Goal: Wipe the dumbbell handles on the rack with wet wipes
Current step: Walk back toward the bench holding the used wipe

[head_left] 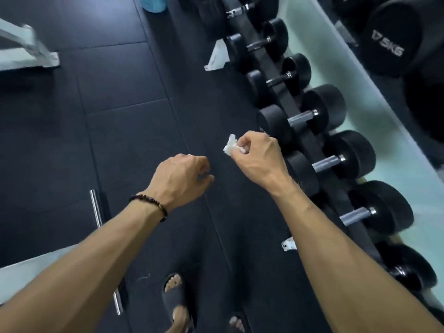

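Observation:
A black rack (310,145) runs diagonally along the right side and carries a row of black dumbbells with steel handles. My right hand (258,159) is held over the floor just left of the rack and grips a crumpled white wet wipe (230,145). The nearest handles are a steel handle (328,162) to its right and another steel handle (301,117) above that. My left hand (182,179), with a beaded bracelet on the wrist, hangs left of the right hand with fingers curled; I see nothing in it.
Dark rubber floor tiles (120,116) fill the left and middle. A chrome bar (97,212) lies on the floor at lower left. White bench frames (31,51) stand at upper left. Large dumbbells (389,42) sit on an upper tier at top right. My sandalled feet (177,301) are below.

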Demonstrator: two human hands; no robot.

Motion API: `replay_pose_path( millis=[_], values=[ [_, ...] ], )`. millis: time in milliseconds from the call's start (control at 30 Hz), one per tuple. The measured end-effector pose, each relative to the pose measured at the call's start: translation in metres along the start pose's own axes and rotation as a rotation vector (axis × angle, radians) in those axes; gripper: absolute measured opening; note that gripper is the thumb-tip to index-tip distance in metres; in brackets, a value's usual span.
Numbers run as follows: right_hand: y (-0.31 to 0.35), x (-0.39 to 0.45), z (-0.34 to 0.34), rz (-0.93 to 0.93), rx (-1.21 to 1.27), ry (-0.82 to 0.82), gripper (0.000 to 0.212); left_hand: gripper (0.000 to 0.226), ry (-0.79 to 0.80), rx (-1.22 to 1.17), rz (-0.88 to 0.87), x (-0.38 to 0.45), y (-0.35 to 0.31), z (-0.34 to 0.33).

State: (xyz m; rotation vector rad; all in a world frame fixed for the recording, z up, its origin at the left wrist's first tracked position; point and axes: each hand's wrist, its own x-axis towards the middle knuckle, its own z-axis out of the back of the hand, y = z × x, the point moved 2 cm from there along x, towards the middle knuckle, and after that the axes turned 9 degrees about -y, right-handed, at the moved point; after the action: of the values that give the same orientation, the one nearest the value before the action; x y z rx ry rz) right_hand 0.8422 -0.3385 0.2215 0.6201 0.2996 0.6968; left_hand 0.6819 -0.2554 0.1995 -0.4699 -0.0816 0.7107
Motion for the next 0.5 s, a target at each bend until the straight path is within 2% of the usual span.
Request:
replay_pose_path(
  millis=[333, 500],
  values=[
    [0.159, 0.2, -0.094, 0.132, 0.009, 0.113, 0.038, 0.03, -0.065, 0.049, 0.158, 0.155, 0.14, 0.099],
    [0.219, 0.323, -0.137, 0.155, 0.008, 0.189, 0.037, 0.031, -0.017, 0.068, 0.252, 0.261, 0.203, 0.135]
  ],
)
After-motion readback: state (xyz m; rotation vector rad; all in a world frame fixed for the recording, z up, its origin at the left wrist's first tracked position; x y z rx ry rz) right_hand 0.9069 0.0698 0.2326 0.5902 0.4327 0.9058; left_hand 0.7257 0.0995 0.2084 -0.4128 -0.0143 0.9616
